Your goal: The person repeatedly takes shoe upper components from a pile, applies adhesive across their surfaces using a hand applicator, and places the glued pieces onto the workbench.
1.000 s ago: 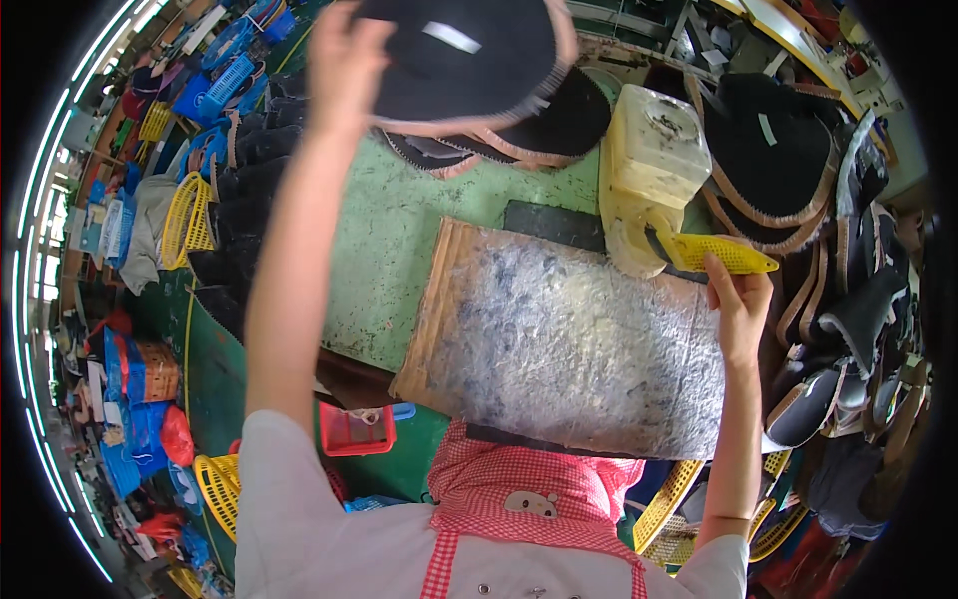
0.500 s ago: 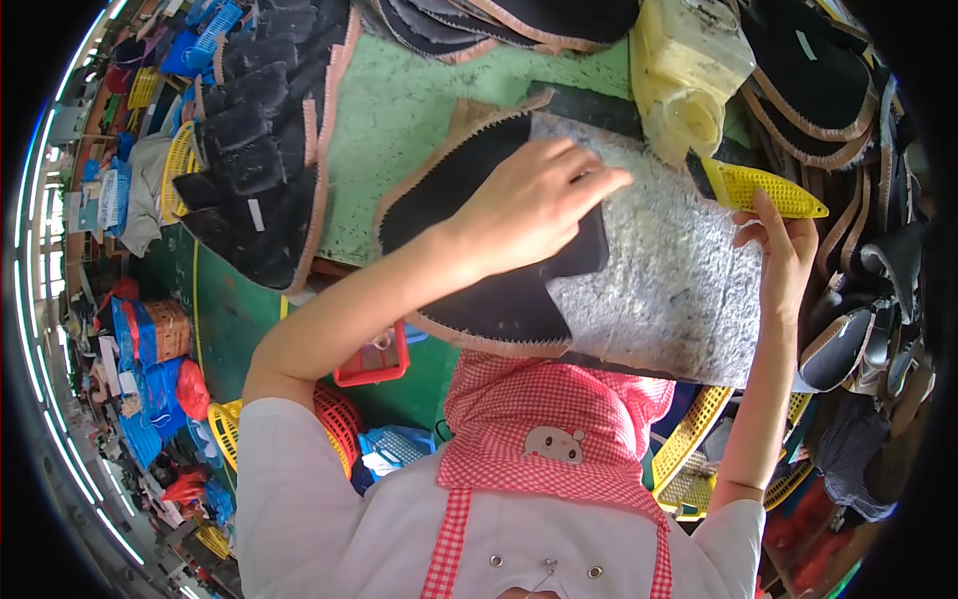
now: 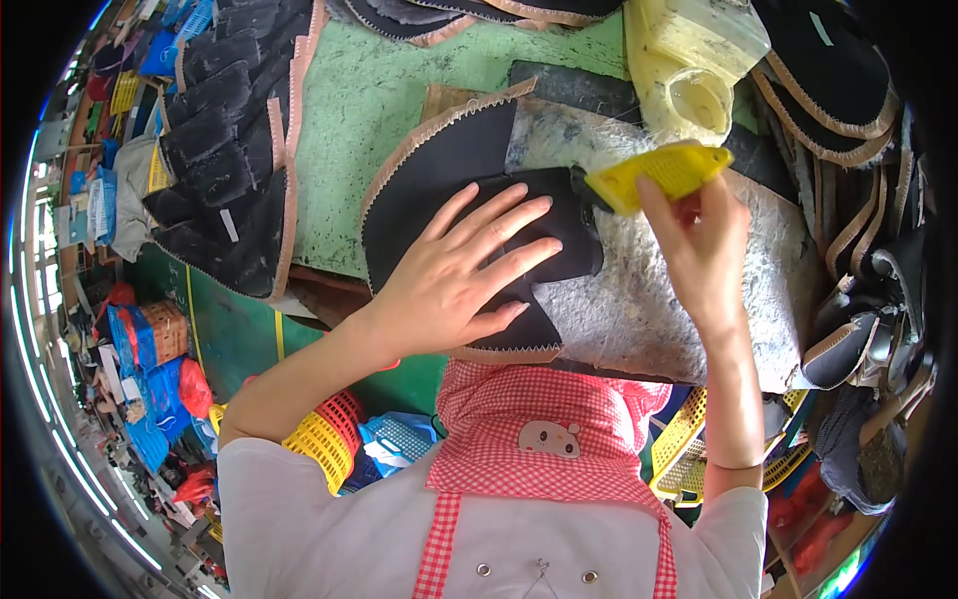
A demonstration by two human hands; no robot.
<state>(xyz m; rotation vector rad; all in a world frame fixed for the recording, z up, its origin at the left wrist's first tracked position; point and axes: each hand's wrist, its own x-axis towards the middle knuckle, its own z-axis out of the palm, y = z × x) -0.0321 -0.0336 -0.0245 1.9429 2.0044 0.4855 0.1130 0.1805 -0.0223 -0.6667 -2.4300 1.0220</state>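
My left hand lies with fingers spread over a black shoe-upper-like piece with a tan, toothed edge. That piece rests partly on a grey-white, glue-crusted board. Between the fingers and thumb of my right hand is the yellow perforated handle of a small brush. Its dark bristle end points left, at the right edge of the black piece; whether it touches is unclear. Just beyond the brush stands a cloudy yellow plastic container with a round mouth.
Overlapping black pieces form a long row on the left of the green tabletop. More black pieces are stacked at the far right. Below the table, yellow baskets sit near my red checked apron.
My left hand has come down from above the board and flattened onto the black piece. My right hand has carried the brush leftward from beside the container to the piece's edge.
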